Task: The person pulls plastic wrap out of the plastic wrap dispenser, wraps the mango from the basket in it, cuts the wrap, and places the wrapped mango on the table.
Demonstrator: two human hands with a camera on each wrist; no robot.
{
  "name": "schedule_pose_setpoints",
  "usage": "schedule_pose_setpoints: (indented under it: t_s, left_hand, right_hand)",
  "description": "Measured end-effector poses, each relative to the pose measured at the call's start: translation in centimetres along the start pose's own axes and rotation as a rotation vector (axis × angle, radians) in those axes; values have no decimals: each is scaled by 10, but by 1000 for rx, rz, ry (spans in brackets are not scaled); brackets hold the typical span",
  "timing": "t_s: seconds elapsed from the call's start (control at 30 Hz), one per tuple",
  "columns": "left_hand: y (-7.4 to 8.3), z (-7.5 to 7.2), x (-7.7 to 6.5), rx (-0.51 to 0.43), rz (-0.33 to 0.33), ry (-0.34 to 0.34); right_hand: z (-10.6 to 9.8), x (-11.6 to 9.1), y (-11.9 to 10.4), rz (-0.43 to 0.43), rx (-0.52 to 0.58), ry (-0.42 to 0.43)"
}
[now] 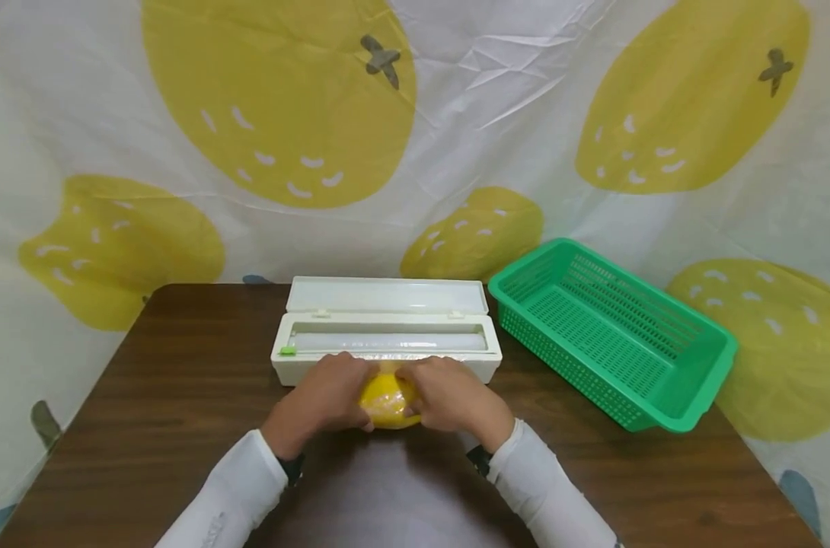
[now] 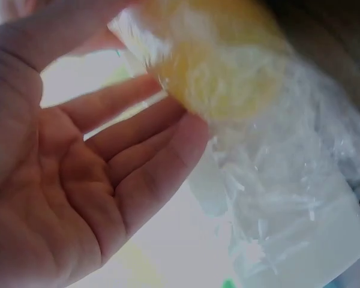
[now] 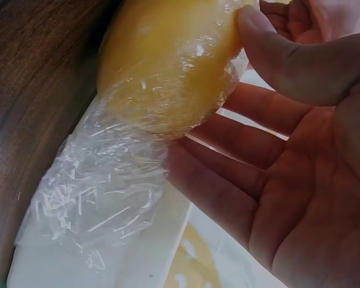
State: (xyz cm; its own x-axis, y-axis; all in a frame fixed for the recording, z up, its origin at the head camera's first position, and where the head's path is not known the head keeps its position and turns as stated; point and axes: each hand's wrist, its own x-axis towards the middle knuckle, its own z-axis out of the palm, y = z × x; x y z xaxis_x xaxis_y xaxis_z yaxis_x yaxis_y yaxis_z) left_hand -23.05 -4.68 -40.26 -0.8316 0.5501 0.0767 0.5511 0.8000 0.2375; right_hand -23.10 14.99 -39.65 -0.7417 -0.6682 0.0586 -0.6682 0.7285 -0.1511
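Observation:
A smooth, rounded yellow object (image 1: 386, 402) is wrapped in clear cling film, just in front of a white cling film dispenser (image 1: 292, 373). My left hand (image 1: 331, 394) grips its left side and my right hand (image 1: 451, 392) its right side. In the right wrist view, the right thumb (image 3: 294, 66) presses on the wrapped yellow surface (image 3: 162, 66) while the fingers reach beneath. Crumpled loose film (image 3: 102, 186) spreads from one end. The left wrist view shows the left fingers (image 2: 162, 156) against the underside, beside more wrinkled film (image 2: 282, 162).
The dispenser's lid (image 1: 387, 295) stands raised at the back, over a roll of film (image 1: 387, 342). A green cutter slide (image 1: 288, 351) sits at its left end. To the right is a green plastic basket (image 1: 559, 365) on the brown wooden table (image 1: 161, 426). A lemon-print cloth (image 1: 470, 137) hangs behind.

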Motion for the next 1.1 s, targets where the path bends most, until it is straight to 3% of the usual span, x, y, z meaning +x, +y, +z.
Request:
schedule_pose_setpoints:
  t_s: [0.2,0.4,0.73,1.1]
  left_hand:
    - [9,10,-13,72,78,154]
    - [5,19,-13,143,113,258]
    - [-3,16,-9,123,148,235]
    - [-7,10,-5,56,130,120]
  right_hand:
    - [3,0,-4,11,-65,0]
    - [6,-1,-13,24,-153,26]
    - [4,-2,-27,10,-283,139]
    - [2,1,-14,14,-133,92]
